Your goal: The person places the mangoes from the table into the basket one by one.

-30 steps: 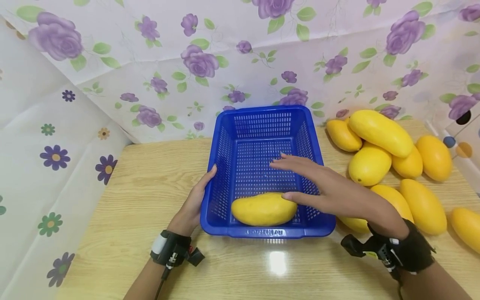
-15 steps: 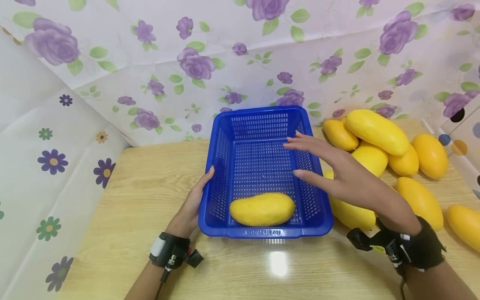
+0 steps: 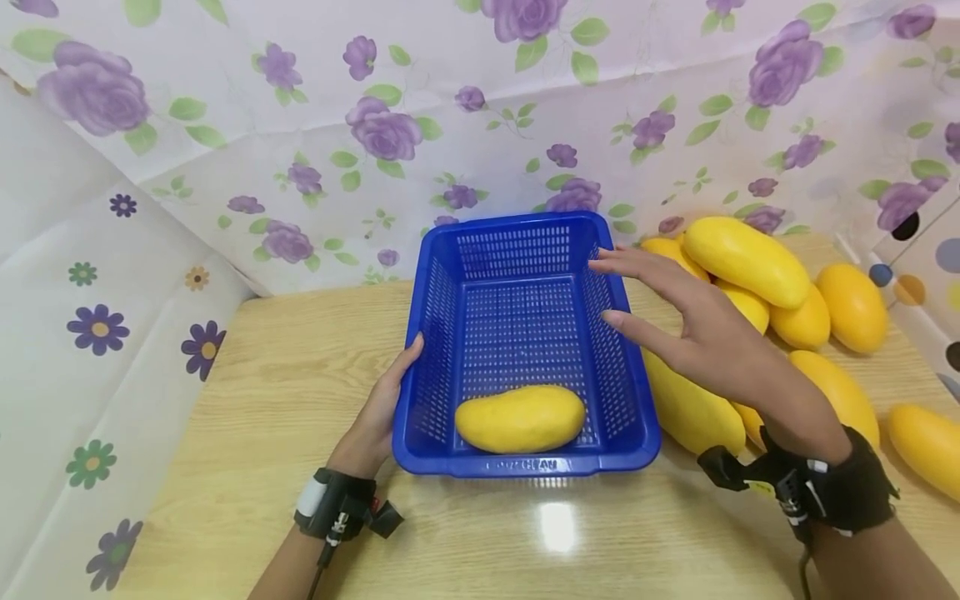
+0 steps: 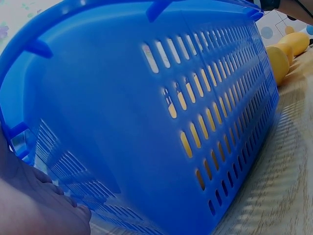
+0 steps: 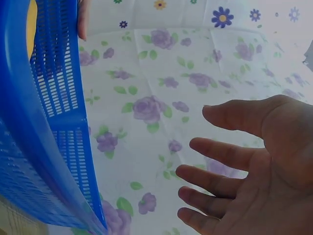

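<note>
A blue plastic basket (image 3: 615, 462) with slotted sides stands on the table. One yellow mango (image 3: 521, 419) lies crosswise inside it, along the near wall. My left hand (image 3: 377, 414) grips the basket's left side, thumb over the rim and the other fingers outside, mostly hidden in the head view. In the left wrist view those fingers (image 4: 46, 188) lie against the outer wall below the rim. Over the basket's right rim hovers my right hand (image 3: 693, 321), holding nothing. Its fingers (image 5: 215, 154) are spread and lightly bent in the right wrist view, apart from the basket.
Several mangoes lie right of the basket. One long mango (image 3: 746, 260) rests on top of others, another mango (image 3: 693, 408) sits close beside the basket, and a further mango (image 3: 926, 446) lies far right. Flowered sheeting (image 3: 315, 108) hangs behind the wooden table (image 3: 300, 358).
My right hand has drawn back from above the mango in the basket, up and right to over the right rim. My left hand keeps its grip, and the mango has stayed put.
</note>
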{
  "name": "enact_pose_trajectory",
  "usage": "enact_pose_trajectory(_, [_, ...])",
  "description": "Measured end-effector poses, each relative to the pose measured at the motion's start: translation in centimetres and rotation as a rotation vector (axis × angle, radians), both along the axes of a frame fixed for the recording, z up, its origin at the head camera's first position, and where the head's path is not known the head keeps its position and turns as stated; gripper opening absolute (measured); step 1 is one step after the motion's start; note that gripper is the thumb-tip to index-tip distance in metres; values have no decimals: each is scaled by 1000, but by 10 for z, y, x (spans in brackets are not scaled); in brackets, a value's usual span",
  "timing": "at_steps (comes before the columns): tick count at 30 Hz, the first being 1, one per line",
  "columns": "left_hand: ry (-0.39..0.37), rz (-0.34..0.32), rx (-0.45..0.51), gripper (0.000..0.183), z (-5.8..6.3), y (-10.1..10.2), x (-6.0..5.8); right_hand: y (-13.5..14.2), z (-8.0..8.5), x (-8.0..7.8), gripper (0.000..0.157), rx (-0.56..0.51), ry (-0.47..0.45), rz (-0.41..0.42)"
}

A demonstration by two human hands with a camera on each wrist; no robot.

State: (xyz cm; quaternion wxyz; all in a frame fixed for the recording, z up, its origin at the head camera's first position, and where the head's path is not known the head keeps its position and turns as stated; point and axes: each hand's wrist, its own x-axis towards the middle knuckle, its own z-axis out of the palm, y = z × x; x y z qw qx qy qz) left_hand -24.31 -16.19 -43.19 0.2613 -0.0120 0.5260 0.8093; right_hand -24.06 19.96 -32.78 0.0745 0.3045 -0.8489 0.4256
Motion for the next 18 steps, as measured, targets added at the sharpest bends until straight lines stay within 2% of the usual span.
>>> enact_pose_trajectory(10, [-14,-11,17,67,0,-1,1,7,3,-1,56,7,20,-58])
enact_pose_trajectory(18, [-1,-22,20,67,1,-1,-1,21,3,-7,62,41,-45,-213])
